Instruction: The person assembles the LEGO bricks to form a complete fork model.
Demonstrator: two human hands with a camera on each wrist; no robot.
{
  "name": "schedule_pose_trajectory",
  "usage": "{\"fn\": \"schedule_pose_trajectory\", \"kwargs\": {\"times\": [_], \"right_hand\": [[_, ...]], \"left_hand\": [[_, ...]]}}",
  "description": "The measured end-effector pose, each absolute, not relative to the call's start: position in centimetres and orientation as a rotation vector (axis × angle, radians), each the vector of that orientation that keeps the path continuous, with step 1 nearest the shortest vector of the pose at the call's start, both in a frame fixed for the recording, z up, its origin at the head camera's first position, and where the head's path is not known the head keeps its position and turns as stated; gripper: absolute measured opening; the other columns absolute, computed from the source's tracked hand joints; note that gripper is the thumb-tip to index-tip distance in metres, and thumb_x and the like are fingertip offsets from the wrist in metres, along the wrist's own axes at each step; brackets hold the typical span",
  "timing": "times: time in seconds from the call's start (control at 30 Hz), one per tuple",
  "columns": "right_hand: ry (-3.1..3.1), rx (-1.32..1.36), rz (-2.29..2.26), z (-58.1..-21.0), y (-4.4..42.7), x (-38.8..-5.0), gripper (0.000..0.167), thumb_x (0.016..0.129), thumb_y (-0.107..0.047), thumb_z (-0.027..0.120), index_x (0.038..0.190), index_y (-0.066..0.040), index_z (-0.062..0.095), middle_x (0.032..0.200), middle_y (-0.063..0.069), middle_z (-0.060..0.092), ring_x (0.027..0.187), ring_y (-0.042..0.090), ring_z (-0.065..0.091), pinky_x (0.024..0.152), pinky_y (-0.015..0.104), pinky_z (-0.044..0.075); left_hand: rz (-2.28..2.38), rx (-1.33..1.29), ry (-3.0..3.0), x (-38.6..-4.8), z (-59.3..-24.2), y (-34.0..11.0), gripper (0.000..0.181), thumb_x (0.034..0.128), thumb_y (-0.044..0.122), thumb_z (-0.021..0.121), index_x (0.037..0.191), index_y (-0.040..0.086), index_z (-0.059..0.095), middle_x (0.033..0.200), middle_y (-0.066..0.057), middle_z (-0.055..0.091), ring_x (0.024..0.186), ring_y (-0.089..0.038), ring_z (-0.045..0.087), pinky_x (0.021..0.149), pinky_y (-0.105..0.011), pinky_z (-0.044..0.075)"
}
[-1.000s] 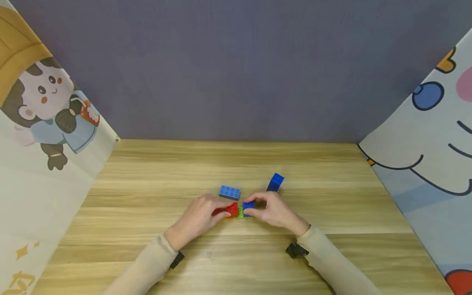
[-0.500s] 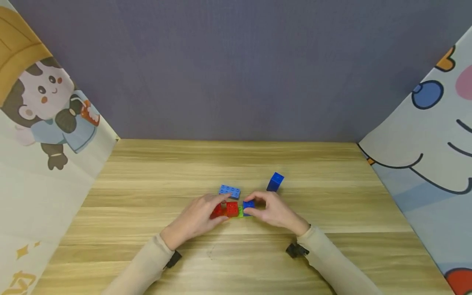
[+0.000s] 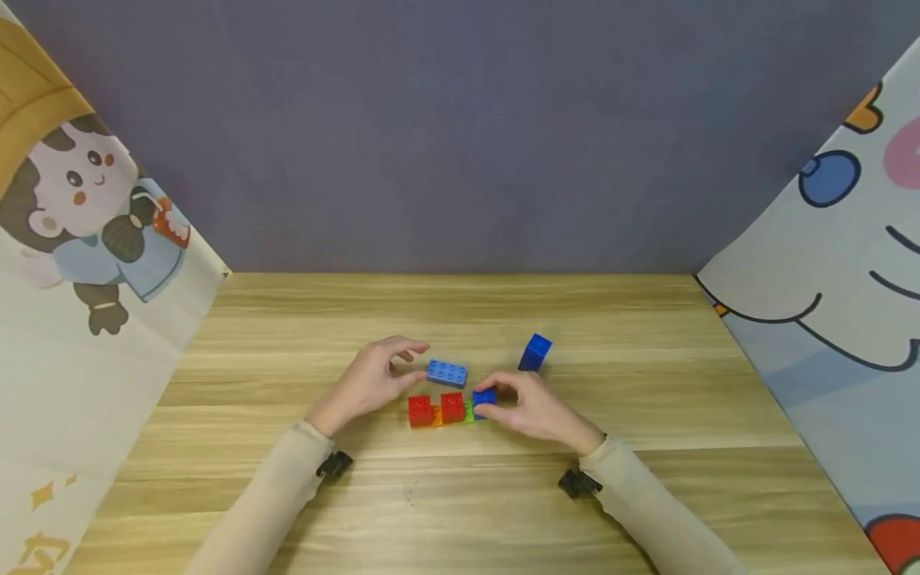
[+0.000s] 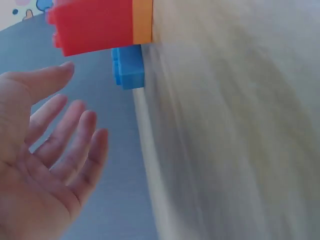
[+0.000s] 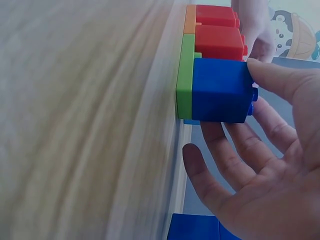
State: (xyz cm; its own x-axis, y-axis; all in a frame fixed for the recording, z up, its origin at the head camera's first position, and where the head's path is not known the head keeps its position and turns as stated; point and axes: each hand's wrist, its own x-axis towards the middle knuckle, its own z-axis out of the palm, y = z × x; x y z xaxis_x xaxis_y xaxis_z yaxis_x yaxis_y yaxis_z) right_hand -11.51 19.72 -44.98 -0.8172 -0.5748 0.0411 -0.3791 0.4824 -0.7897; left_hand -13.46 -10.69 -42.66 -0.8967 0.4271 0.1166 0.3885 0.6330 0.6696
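Note:
In the head view, two red building blocks (image 3: 420, 410) stand in a row with a dark blue building block (image 3: 484, 398). An orange brick (image 5: 189, 20) and a green brick (image 5: 184, 80) lie beneath them, end to end. My right hand (image 3: 535, 411) pinches the dark blue block between thumb and fingers, on top of the green brick. To the left, my left hand (image 3: 366, 379) holds nothing; its fingers are spread, with the thumb close to a light blue brick (image 3: 446, 373). Whether the thumb touches that brick I cannot tell.
A taller dark blue block (image 3: 535, 352) stands behind my right hand. Wooden tabletop (image 3: 460, 511) surrounds the bricks, with a grey panel (image 3: 460, 144) at its back edge. Cartoon-printed panels (image 3: 108, 208) flank both sides.
My left hand has let go of the red blocks and moved left and away from me, beside the light blue brick. The right hand keeps its grip on the dark blue block.

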Motion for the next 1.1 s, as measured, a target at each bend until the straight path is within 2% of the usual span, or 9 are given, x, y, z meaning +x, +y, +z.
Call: {"fn": "schedule_pose_trajectory", "kwargs": {"times": [0.27, 0.43, 0.7, 1.0, 1.1], "right_hand": [[2.483, -0.815, -1.260, -45.0, 19.8, -11.6, 0.030, 0.100, -0.033, 0.077, 0.124, -0.015, 0.076, 0.124, 0.000, 0.077, 0.115, 0.020, 0.070, 0.103, 0.048, 0.058], [2.485, -0.819, -1.251, -45.1, 19.8, -11.7, 0.031, 0.100, -0.033, 0.077, 0.125, -0.015, 0.076, 0.125, 0.000, 0.077, 0.117, 0.021, 0.070, 0.104, 0.049, 0.058], [2.476, -0.826, -1.267, -45.2, 19.7, -11.7, 0.031, 0.100, -0.033, 0.077, 0.124, -0.014, 0.076, 0.124, 0.001, 0.077, 0.114, 0.020, 0.071, 0.102, 0.048, 0.059], [2.497, -0.828, -1.254, -45.4, 19.8, -11.9, 0.030, 0.099, -0.033, 0.079, 0.123, -0.015, 0.077, 0.123, -0.001, 0.078, 0.112, 0.016, 0.071, 0.100, 0.042, 0.059], [2.497, -0.832, -1.255, -45.4, 19.9, -11.9, 0.031, 0.099, -0.033, 0.079, 0.124, -0.015, 0.077, 0.124, 0.000, 0.077, 0.113, 0.018, 0.071, 0.101, 0.044, 0.059]], "left_hand": [[0.983, 0.660, 2.713, -16.1, -43.9, -9.6, 0.057, 0.0919, 0.020, 0.085, 0.145, 0.009, 0.065, 0.140, -0.010, 0.070, 0.120, -0.029, 0.071, 0.106, -0.049, 0.058], [0.952, 0.669, 2.657, -16.9, -44.0, -9.2, 0.053, 0.0894, 0.017, 0.087, 0.138, 0.008, 0.070, 0.138, -0.012, 0.072, 0.114, -0.025, 0.074, 0.102, -0.044, 0.060], [0.936, 0.621, 2.631, -17.1, -44.2, -9.1, 0.043, 0.0884, 0.018, 0.088, 0.129, 0.009, 0.077, 0.122, -0.011, 0.078, 0.101, -0.019, 0.075, 0.094, -0.038, 0.062], [1.021, 0.560, 2.625, -16.8, -43.9, -9.7, 0.041, 0.0878, 0.021, 0.089, 0.127, 0.014, 0.079, 0.126, -0.011, 0.078, 0.106, -0.022, 0.076, 0.097, -0.043, 0.062], [1.038, 0.548, 2.632, -16.6, -43.6, -9.8, 0.041, 0.0886, 0.021, 0.089, 0.128, 0.015, 0.078, 0.128, -0.011, 0.077, 0.108, -0.023, 0.076, 0.097, -0.043, 0.062]]}}
